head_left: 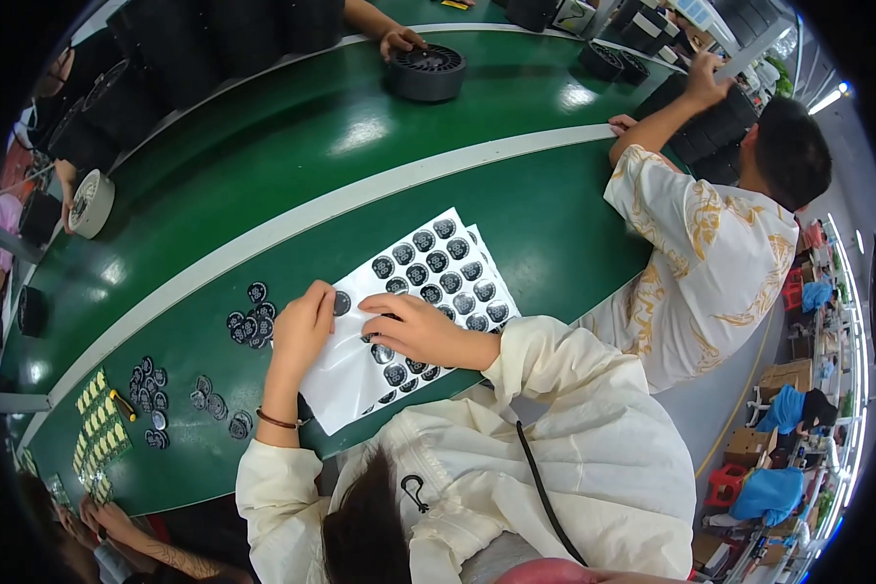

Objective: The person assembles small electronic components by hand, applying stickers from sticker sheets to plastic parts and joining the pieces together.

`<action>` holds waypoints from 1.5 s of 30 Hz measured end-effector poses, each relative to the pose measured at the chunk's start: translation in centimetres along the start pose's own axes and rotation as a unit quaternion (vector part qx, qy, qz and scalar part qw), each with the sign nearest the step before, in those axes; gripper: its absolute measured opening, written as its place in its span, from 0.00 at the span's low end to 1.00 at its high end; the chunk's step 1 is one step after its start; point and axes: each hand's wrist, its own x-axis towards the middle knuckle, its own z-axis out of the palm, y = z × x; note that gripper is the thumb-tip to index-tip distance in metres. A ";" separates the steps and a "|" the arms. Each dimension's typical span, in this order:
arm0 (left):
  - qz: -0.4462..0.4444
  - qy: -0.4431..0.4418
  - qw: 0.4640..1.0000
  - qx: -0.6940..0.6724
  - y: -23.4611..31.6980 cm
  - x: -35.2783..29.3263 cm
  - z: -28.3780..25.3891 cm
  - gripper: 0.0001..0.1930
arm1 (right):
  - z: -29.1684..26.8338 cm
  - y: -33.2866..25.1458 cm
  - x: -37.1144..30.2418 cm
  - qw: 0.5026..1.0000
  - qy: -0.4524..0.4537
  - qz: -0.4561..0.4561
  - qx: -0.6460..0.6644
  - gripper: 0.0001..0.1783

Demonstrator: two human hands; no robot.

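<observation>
Across the near side, a long, smooth green bench (555,209) with a pale strip along its far side: flat, firm support. On it, towards the near edge, a large white rectangular sheet (333,394) with rows of round black labels. Looks thin, light, limp, a little slick and easily creased; best held flat by the bare left part, with no sharp bend across the rows. Reaching in from the right, above the sheet, right grip (419,328), part-curled and slightly spread; cannot tell whether closed on anything. At the sheet's left side, left grip (305,316), nearly closed and bunched at the fingertips; cannot tell whether pinching anything. Just left of there, a loose pile of round black discs (253,327) with pale markings: probably light and stiff, apt to slide over one another; pick singly by the rim. Between both grips, over bare white, a lone dark round piece (342,304): likely very light; take by the edge, off the face. To the right, round black labels (452,282): probably thin and flexible; lift gently from the rim.
</observation>
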 end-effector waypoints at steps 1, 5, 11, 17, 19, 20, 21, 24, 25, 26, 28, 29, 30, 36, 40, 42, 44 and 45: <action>0.002 0.002 1.000 -0.003 -0.2 -0.1 0.1 0.09 | 0.1 -0.1 -0.1 1.000 -0.001 -0.014 -0.013 0.16; 0.005 0.012 1.000 -0.013 -0.4 -0.1 0.0 0.08 | -0.5 -0.1 0.1 0.999 -0.001 -0.039 0.029 0.15; 0.012 0.026 0.996 -0.082 -0.5 0.0 -0.4 0.08 | -2.1 0.2 1.3 0.964 0.062 0.082 0.244 0.23; 0.000 -0.014 0.936 -0.352 0.4 0.1 -0.4 0.07 | -3.6 -0.4 5.4 0.936 0.044 0.159 0.310 0.35; 0.004 -0.022 0.923 -0.384 0.5 0.0 -0.5 0.07 | -3.3 -0.3 6.1 0.937 0.032 0.154 0.313 0.36; 0.005 -0.016 0.915 -0.402 0.4 0.0 -0.5 0.06 | -3.0 -0.2 6.2 0.932 0.034 0.152 0.328 0.36; 0.006 -0.010 0.907 -0.421 0.3 0.0 -0.4 0.06 | -2.9 -0.1 6.4 0.926 0.036 0.150 0.343 0.36; 0.043 0.045 0.906 -0.420 1.2 -0.1 -0.1 0.08 | -2.1 -0.2 6.8 0.896 0.068 0.166 0.407 0.35; 0.081 0.087 0.909 -0.399 1.8 -0.1 0.0 0.11 | -2.0 -0.4 6.8 0.867 0.102 0.186 0.451 0.34; 0.120 0.129 0.909 -0.377 2.0 -0.1 0.0 0.14 | -2.0 -0.5 6.9 0.835 0.135 0.205 0.493 0.33; 0.120 0.138 0.916 -0.358 1.7 -0.2 0.2 0.17 | -2.0 -0.8 6.8 0.829 0.131 0.212 0.500 0.32; 0.124 0.145 0.921 -0.339 1.5 -0.2 0.3 0.19 | -2.1 -1.0 6.8 0.825 0.130 0.217 0.506 0.31; 0.128 0.153 0.926 -0.320 1.3 -0.3 0.4 0.22 | -2.1 -1.1 6.8 0.820 0.129 0.222 0.512 0.30; 0.133 0.161 0.931 -0.300 1.3 -0.2 0.1 0.23 | -2.7 -0.4 6.7 0.855 0.167 0.209 0.444 0.28; 0.112 0.137 0.929 -0.325 1.4 -0.4 0.0 0.23 | -3.8 -0.7 6.8 0.857 0.101 0.215 0.458 0.21; 0.113 0.125 0.928 -0.333 1.5 -0.6 0.0 0.23 | -4.1 -1.4 6.8 0.874 0.048 0.191 0.445 0.16; 0.110 0.119 0.928 -0.335 1.7 -0.6 0.1 0.23 | -3.7 -1.4 6.7 0.869 0.069 0.190 0.451 0.14; 0.108 0.115 0.929 -0.335 1.9 -0.7 0.1 0.23 | -3.4 -1.4 6.6 0.865 0.090 0.188 0.456 0.13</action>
